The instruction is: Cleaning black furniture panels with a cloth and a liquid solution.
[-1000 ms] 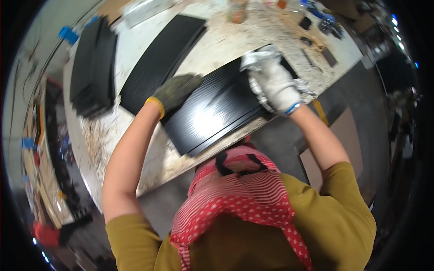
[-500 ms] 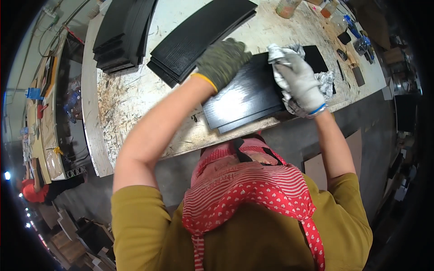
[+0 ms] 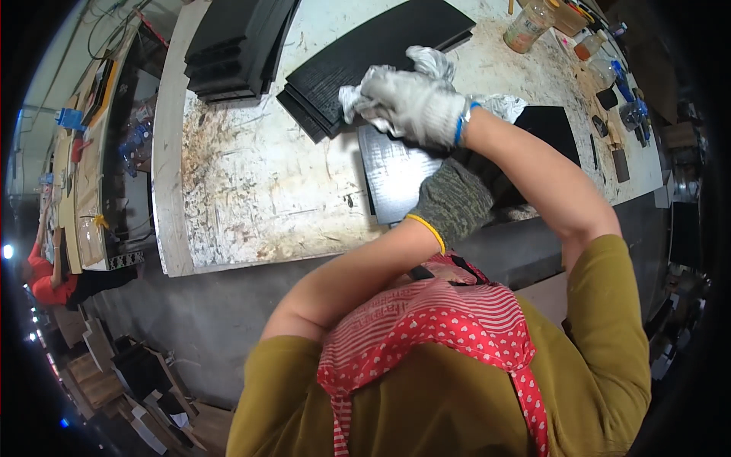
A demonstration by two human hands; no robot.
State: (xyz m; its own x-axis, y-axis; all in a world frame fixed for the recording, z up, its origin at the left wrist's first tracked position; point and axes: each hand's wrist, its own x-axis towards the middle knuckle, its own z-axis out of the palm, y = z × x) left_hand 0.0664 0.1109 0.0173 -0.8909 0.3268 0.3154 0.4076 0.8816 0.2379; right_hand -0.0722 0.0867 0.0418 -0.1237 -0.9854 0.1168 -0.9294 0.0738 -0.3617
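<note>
A black wood-grained board [image 3: 396,179] lies on the worktable, shiny at its left end. My right hand [image 3: 419,107], in a white knitted glove with a blue cuff, is closed on a crumpled white cloth [image 3: 432,62] over the board's far left part. Beneath my right forearm, my left hand [image 3: 455,199] rests on the near side of the board in a dark green mottled glove with a yellow cuff. Its fingertips are hidden, so its grip does not show. Just beyond the cloth lies a short stack of similar black boards [image 3: 365,57].
A taller stack of black boards [image 3: 236,49] stands at the far left of the paint-stained table [image 3: 251,198]. Toward the far right are a jar [image 3: 529,27], small bottles and a dark rectangular piece [image 3: 621,166]. Another person [image 3: 49,278] in red is at the left edge.
My right hand has swept left with the cloth, to the board's left end. My left hand has moved from the board's far edge to its near side, and my arms now cross.
</note>
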